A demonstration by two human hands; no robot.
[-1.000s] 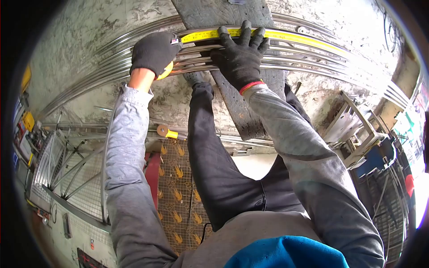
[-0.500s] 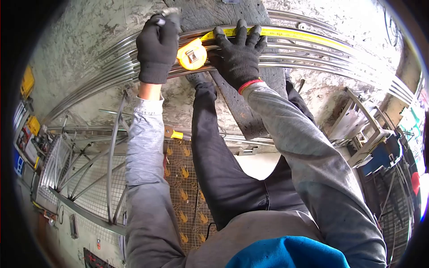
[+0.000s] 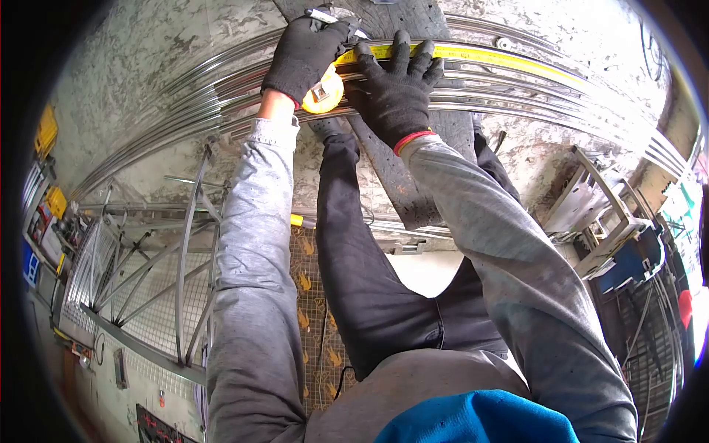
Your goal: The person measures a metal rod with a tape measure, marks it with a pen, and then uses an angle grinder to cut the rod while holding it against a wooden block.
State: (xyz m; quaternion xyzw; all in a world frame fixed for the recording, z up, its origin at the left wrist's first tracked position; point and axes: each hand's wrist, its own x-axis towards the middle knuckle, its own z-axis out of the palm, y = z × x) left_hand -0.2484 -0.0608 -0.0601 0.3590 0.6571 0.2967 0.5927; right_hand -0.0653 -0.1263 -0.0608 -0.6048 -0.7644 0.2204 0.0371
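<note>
My left hand (image 3: 306,55), in a dark knit glove, is closed around a white marker (image 3: 323,15) above the metal rods. A yellow tape measure case (image 3: 325,92) sits just below that hand and is partly covered by it. From the case, the yellow tape blade (image 3: 473,55) runs rightward along the bundle of shiny metal rods (image 3: 509,94). My right hand (image 3: 395,92), gloved too, lies flat with its fingers spread over the blade and rods. Its thumb is mostly hidden.
Beneath the rods is a dark wooden plank (image 3: 399,184). A metal frame with mesh (image 3: 155,280) stands at the left. Another metal stand (image 3: 591,214) is at the right. A yellow-handled tool (image 3: 301,221) lies partly behind my left forearm.
My left hand has moved right and slightly down toward my right hand, bringing the marker over the rods near the tape blade. My right hand stays almost in place.
</note>
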